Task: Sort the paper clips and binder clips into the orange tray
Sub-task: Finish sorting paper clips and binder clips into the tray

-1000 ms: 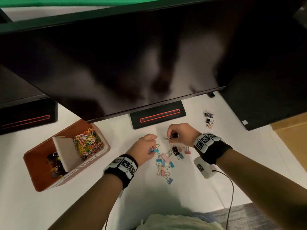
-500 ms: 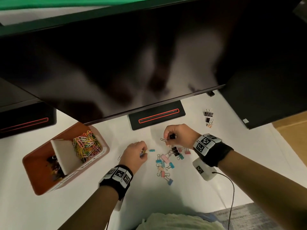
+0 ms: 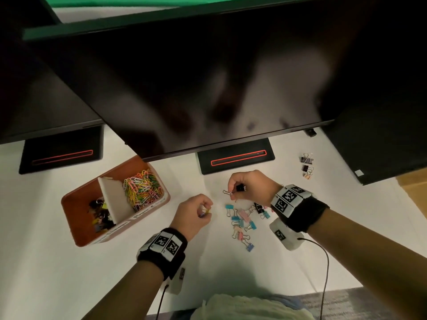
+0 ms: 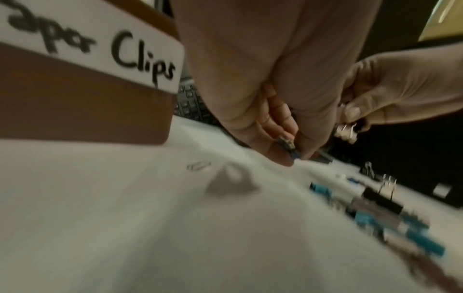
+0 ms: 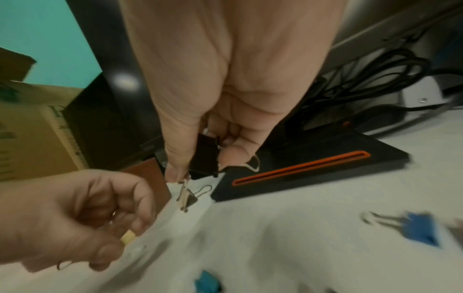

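Observation:
The orange tray [image 3: 76, 232] stands at the left, split by a white divider: colourful paper clips [image 3: 142, 188] fill the far part, binder clips [image 3: 100, 215] the near part. My left hand [image 3: 203, 212] pinches small binder clips [image 4: 290, 147] just above the white table, between the tray and a loose pile of binder clips [image 3: 242, 221]. My right hand [image 3: 233, 189] holds a black binder clip [image 5: 204, 156] above the pile's far edge, with a smaller clip [image 5: 188, 197] hanging below its fingers.
A large dark monitor [image 3: 208, 77] overhangs the table; its black base [image 3: 235, 158] sits just beyond my hands. A few more binder clips [image 3: 307, 167] lie at the far right. One paper clip [image 4: 199, 165] lies near the tray. A cable [image 3: 323, 262] trails from my right wrist.
My left hand has drawn back from the pile toward the tray, carrying small clips. The right hand has stayed in place with its black clip.

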The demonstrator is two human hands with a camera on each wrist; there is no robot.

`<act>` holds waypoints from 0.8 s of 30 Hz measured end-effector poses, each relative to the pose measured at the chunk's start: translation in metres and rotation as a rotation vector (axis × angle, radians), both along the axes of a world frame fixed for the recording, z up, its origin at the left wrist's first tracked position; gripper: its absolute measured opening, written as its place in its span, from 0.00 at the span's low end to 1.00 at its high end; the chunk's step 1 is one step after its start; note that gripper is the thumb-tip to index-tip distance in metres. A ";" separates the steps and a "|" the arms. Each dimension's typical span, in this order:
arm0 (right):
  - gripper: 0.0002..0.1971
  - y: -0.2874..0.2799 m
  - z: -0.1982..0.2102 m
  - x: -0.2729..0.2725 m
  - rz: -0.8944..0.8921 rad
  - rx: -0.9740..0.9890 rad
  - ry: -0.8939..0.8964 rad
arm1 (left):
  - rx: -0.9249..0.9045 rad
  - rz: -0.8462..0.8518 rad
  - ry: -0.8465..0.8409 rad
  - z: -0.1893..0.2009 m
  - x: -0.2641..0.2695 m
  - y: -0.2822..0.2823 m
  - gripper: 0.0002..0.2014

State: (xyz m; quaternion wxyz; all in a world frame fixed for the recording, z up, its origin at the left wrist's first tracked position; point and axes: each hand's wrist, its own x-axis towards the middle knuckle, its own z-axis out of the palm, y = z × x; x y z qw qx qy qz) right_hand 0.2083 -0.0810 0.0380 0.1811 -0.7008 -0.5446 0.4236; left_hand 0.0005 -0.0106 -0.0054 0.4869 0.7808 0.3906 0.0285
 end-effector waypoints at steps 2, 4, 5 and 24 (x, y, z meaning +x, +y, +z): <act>0.06 0.010 0.012 -0.013 0.067 0.054 -0.001 | 0.025 0.023 -0.067 0.022 -0.013 0.005 0.16; 0.06 0.026 0.026 -0.031 0.125 0.124 -0.005 | 0.061 0.082 -0.131 0.046 -0.035 0.014 0.15; 0.06 0.036 0.034 -0.042 0.146 0.154 -0.001 | 0.076 0.130 -0.158 0.057 -0.050 0.020 0.14; 0.14 0.162 0.041 -0.255 0.116 0.233 0.186 | -0.028 0.831 -0.246 0.069 -0.201 0.100 0.18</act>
